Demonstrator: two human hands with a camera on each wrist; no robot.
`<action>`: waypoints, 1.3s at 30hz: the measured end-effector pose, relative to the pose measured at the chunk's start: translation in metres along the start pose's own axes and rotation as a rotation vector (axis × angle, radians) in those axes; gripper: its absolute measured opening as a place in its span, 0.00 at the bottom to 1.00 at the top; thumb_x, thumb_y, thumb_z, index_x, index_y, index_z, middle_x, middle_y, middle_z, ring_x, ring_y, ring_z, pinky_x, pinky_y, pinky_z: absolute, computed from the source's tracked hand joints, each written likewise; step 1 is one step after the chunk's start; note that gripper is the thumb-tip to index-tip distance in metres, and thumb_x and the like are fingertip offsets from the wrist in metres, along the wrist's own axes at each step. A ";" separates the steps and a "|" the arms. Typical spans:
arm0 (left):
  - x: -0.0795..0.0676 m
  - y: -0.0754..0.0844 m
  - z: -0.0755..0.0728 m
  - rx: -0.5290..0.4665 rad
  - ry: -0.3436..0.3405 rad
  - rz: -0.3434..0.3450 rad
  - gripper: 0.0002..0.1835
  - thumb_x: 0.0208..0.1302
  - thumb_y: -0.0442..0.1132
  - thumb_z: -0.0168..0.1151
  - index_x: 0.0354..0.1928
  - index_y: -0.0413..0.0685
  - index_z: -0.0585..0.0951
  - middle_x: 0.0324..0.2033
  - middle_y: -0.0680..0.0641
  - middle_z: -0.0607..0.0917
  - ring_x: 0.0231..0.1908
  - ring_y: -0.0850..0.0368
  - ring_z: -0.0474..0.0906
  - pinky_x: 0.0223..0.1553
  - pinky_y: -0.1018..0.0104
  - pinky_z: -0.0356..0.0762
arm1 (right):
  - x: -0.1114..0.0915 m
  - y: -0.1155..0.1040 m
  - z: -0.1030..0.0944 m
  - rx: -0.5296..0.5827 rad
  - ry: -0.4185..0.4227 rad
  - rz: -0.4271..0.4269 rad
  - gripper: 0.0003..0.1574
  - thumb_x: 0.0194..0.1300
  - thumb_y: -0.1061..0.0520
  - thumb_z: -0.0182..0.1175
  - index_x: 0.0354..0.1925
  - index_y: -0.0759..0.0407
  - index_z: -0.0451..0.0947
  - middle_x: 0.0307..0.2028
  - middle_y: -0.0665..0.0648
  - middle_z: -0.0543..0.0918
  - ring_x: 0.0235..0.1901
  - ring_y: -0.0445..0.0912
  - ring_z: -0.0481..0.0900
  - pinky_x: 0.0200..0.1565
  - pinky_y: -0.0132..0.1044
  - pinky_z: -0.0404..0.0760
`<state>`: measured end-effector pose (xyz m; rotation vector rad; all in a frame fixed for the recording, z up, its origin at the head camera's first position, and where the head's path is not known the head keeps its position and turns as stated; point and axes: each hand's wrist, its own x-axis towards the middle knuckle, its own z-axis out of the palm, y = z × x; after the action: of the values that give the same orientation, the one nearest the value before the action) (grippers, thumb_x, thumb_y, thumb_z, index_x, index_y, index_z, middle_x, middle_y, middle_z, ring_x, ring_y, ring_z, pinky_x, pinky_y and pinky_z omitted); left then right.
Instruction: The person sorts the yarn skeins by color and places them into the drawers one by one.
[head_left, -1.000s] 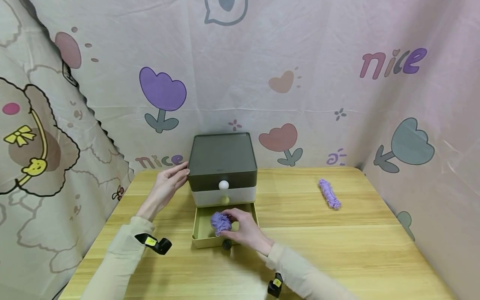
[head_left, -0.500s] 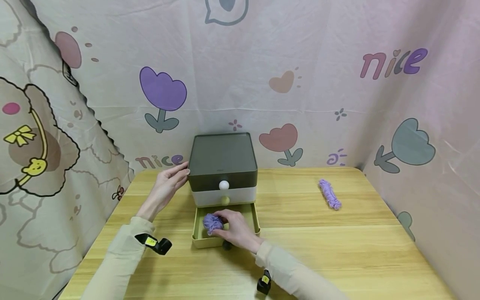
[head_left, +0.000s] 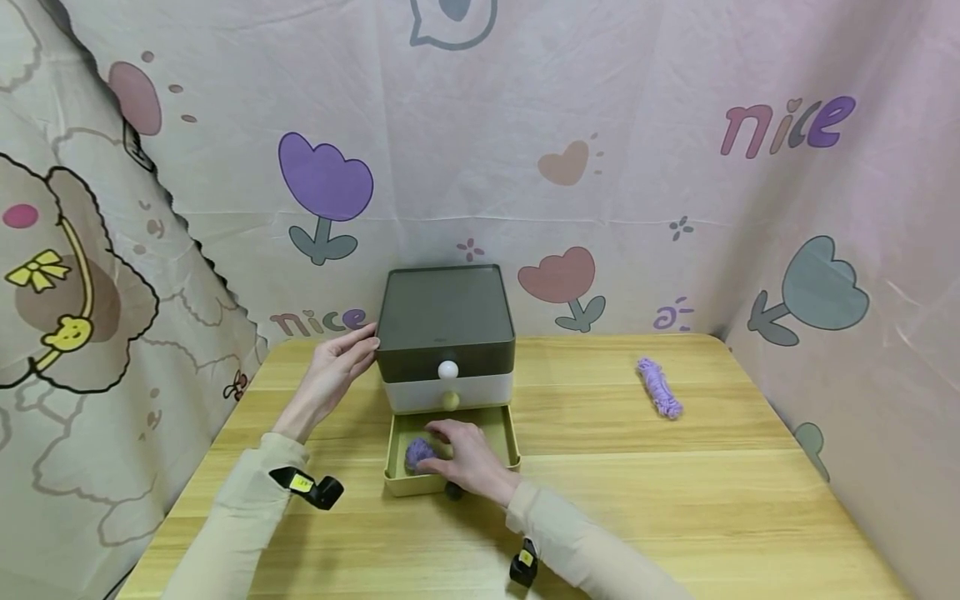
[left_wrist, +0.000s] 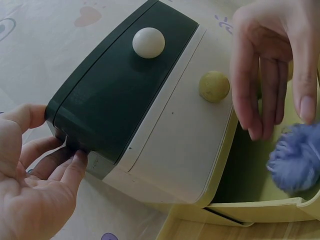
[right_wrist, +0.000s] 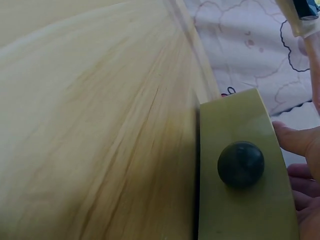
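A small chest of drawers [head_left: 447, 307] stands at the back of the table, dark green on top and white below. Its olive bottom drawer [head_left: 412, 486] is pulled out, with a dark knob [right_wrist: 241, 165] on the front. Inside, at the left, lies a ball of purple yarn [left_wrist: 295, 162]. Just beside and above the ball, my right hand [head_left: 474, 461] has its thumb and fingers spread apart, the thumb overlapping the ball in the head view. My left hand [head_left: 333, 371] rests its fingers against the chest's left side, near the dark upper drawer's front corner.
A twisted hank of purple yarn [head_left: 659, 388] lies at the right rear of the wooden table [head_left: 637, 492]. White [head_left: 447, 370] and olive [head_left: 450, 401] knobs stick out from the upper drawers. A printed cloth [head_left: 480, 142] hangs behind and at the sides.
My right hand has moved left over the open drawer with the yarn ball and let go of it. The ball now sits lower in the drawer. My left hand stays put.
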<state>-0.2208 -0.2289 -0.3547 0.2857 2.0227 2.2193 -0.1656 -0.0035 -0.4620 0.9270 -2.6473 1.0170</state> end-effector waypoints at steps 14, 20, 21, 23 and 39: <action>0.000 0.000 -0.001 0.004 -0.015 0.000 0.32 0.63 0.41 0.53 0.66 0.39 0.54 0.69 0.43 0.46 0.67 0.51 0.49 0.66 0.61 0.55 | -0.015 0.001 -0.013 0.000 0.101 -0.111 0.32 0.49 0.46 0.65 0.50 0.60 0.73 0.45 0.56 0.82 0.40 0.45 0.81 0.45 0.30 0.80; -0.001 0.000 -0.001 0.003 -0.018 0.005 0.32 0.64 0.40 0.52 0.66 0.39 0.54 0.69 0.42 0.45 0.67 0.51 0.49 0.66 0.62 0.54 | -0.026 0.003 -0.020 0.038 0.161 -0.128 0.30 0.48 0.47 0.66 0.49 0.58 0.74 0.45 0.55 0.82 0.41 0.44 0.81 0.46 0.29 0.80; -0.001 0.000 -0.001 0.004 -0.018 0.006 0.32 0.64 0.40 0.52 0.66 0.39 0.54 0.69 0.42 0.45 0.67 0.51 0.49 0.66 0.61 0.54 | -0.027 0.003 -0.022 0.052 0.172 -0.127 0.30 0.48 0.47 0.66 0.49 0.57 0.74 0.45 0.55 0.82 0.42 0.44 0.81 0.46 0.28 0.80; -0.001 0.000 -0.001 0.005 -0.017 0.005 0.32 0.64 0.40 0.52 0.66 0.39 0.54 0.69 0.43 0.45 0.67 0.51 0.49 0.66 0.61 0.54 | -0.031 0.004 -0.024 0.087 0.186 -0.121 0.30 0.48 0.47 0.66 0.49 0.57 0.74 0.44 0.55 0.82 0.42 0.43 0.80 0.46 0.29 0.80; -0.001 0.000 0.000 0.010 -0.006 -0.004 0.32 0.63 0.41 0.53 0.66 0.40 0.55 0.69 0.44 0.46 0.67 0.51 0.49 0.66 0.62 0.55 | -0.070 0.020 -0.049 0.275 0.269 0.017 0.30 0.47 0.53 0.68 0.51 0.53 0.73 0.46 0.55 0.81 0.43 0.48 0.80 0.48 0.36 0.80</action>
<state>-0.2200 -0.2286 -0.3543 0.2883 2.0303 2.2040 -0.1249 0.0742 -0.4608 0.7519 -2.3375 1.4259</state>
